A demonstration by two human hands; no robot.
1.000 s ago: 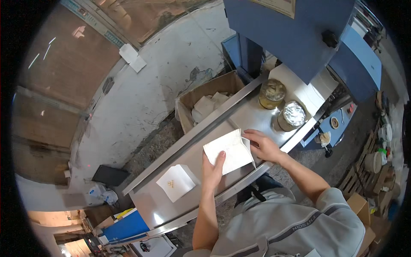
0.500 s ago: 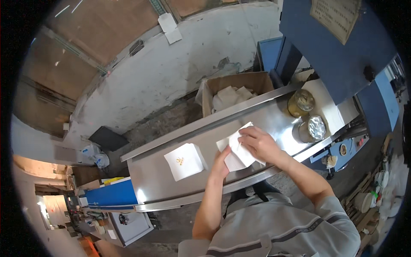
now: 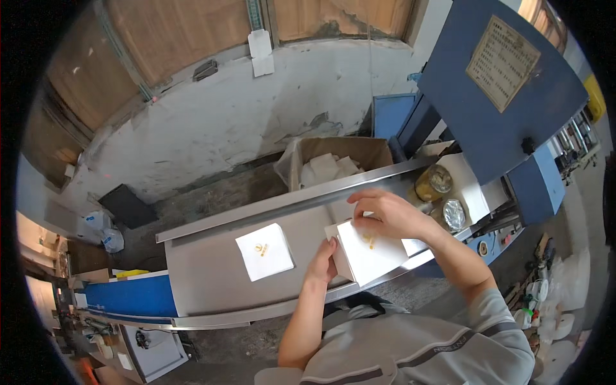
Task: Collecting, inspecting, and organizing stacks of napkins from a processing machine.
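Observation:
A thick stack of white square papers (image 3: pixel 382 260) with a small gold print is held tilted over the steel table. My left hand (image 3: pixel 323 262) grips its left edge, the thumb on the near side and the fingers partly hidden by the papers. Above the stack's far edge is my right hand (image 3: pixel 393 219), its fingers apart and bent, reaching left over the print. Whether its fingertips touch the top sheet I cannot tell. To the left, a second stack of white papers (image 3: pixel 264 251) with the same gold print lies flat on the steel table (image 3: pixel 202 269).
At the table's right end stand two jars, one amber (image 3: pixel 434 183) and one foil-topped (image 3: pixel 453 215), beside a blue machine (image 3: pixel 494 135). Behind the raised table rim (image 3: pixel 295 199) sits a cardboard box (image 3: pixel 359 151) of white papers. A blue belt (image 3: pixel 131 298) adjoins on the left.
The held stack has turned so its printed face shows, and it looks opened out wider. My right hand has lifted from its edge to above it. The whole view has shifted.

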